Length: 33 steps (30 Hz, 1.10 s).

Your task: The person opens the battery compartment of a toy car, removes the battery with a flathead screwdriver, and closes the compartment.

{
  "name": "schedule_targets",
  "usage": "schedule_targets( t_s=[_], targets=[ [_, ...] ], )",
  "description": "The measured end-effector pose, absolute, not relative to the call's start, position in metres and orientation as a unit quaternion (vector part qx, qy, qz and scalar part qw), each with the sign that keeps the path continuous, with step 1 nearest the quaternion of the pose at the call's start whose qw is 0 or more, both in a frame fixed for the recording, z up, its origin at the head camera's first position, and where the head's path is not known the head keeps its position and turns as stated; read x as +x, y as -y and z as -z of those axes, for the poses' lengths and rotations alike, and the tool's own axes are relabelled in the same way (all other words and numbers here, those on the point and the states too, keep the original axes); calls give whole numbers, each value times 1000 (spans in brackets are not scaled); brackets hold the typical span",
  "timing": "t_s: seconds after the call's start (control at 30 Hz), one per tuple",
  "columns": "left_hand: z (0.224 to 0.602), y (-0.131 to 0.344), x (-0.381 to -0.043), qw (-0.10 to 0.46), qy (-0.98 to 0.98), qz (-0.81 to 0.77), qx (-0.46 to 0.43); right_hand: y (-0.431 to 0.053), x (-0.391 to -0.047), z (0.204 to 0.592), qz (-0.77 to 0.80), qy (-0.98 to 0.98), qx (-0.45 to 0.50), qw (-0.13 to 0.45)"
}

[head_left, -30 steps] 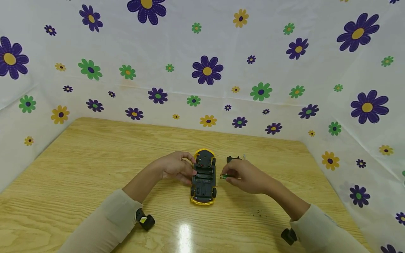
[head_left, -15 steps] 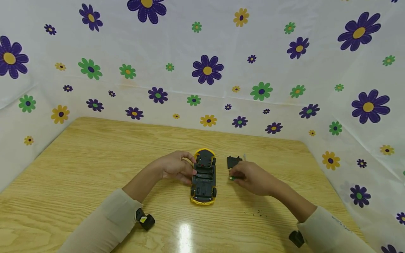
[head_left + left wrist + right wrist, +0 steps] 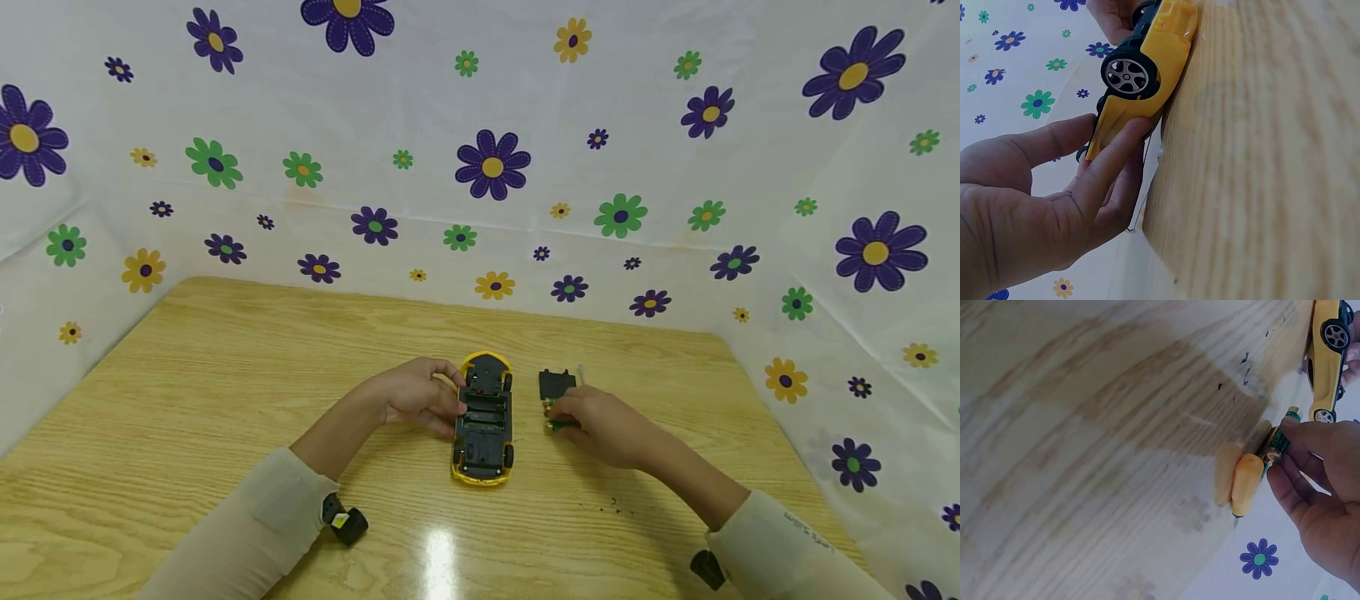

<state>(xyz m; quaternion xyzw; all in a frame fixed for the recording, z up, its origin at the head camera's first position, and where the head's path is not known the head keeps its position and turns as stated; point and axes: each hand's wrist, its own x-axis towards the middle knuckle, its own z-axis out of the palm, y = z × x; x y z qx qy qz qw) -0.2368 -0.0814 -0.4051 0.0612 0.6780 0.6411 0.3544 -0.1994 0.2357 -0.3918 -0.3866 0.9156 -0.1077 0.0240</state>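
A yellow toy car [image 3: 483,454] lies upside down on the table, its black underside and uncovered battery compartment [image 3: 484,414] facing up. My left hand [image 3: 420,396] holds its left side, thumb at the underside's edge and fingers along the yellow body [image 3: 1169,50]. To the right of the car, my right hand [image 3: 603,427] pinches a green battery [image 3: 1294,414] with gold ends close to the tabletop. Another gold battery end [image 3: 548,406] shows beside it; the fingers hide most of both. Near them lies a screwdriver with an orange-yellow handle [image 3: 1246,484].
A flat black cover [image 3: 557,383] lies just beyond my right hand, with the screwdriver's thin shaft [image 3: 581,374] beside it. Several tiny dark bits, perhaps screws [image 3: 613,504], are scattered nearer me. A flowered cloth [image 3: 420,167] rises behind the wooden table [image 3: 300,333].
My right hand has moved right, away from the car, carrying the battery down beside the other one, so the black cover shows more. My left hand and the car stay put.
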Motion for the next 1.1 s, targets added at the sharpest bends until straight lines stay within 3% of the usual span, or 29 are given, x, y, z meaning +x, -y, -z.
schedule_targets(
  t_s=[1.1],
  targets=[
    [406,81,-237,356,-676,-642,62,-241,-202,393,72,-913,-402,-12]
  ],
)
